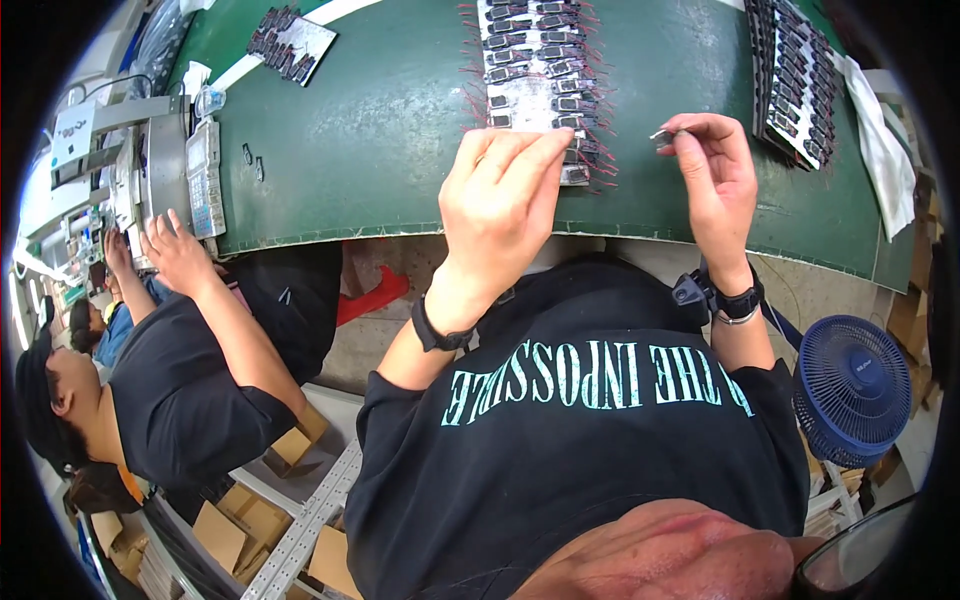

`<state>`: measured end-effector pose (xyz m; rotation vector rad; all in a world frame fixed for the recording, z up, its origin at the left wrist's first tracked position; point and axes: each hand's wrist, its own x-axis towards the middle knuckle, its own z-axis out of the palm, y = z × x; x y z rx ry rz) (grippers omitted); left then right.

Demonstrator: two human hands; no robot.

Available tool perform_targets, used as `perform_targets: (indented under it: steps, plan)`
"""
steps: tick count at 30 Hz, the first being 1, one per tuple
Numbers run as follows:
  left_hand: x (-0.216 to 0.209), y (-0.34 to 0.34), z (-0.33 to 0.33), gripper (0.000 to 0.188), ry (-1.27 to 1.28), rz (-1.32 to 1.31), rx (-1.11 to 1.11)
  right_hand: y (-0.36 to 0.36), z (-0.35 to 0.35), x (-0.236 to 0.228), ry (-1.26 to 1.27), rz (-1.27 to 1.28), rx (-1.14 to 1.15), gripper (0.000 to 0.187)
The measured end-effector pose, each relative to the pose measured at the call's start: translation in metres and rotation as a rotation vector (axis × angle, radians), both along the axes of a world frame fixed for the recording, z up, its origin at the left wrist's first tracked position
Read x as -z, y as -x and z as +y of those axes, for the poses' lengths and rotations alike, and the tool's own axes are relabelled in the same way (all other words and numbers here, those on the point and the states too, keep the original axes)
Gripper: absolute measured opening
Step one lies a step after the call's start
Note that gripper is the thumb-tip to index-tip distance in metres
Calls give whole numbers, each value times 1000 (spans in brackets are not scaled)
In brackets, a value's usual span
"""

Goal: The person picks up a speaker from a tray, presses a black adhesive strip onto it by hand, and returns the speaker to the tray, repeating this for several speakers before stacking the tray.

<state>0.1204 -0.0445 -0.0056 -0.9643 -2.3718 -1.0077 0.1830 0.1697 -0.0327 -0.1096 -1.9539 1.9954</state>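
Observation:
A white board [520,95] stretches away across the green worktable, with rows of small black rectangular parts [571,103] whose thin red wires stick out at both sides. Over its near end is my left hand [500,200], fingers pressed together and tips against the row of parts; what they pinch, if anything, is hidden. To the right of the board, my right hand [718,170] is raised above the table. Between its thumb and forefinger it pinches a small dark part [662,138] with a shiny face.
More loaded boards lie at the right [797,85] and far left [292,45], beside a white cloth [880,150]. Two loose black parts [254,162] lie at left, near a machine with a keypad [205,180]. A co-worker [190,390] works there. A blue fan [853,390] stands at right.

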Motion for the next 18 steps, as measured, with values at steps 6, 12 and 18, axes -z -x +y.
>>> perform_targets:
  steps: [6,12,18]
  plan:
    - [-23,-6,11,11,-283,-588,37,18,-23,-25,-36,54,-148,14]
    - [-19,-1,-6,13,-270,-485,31,25,-48,-32,64,-4,-245,20]
    - [-24,4,-21,12,-163,-266,80,33,-33,-53,-49,-277,-474,14]
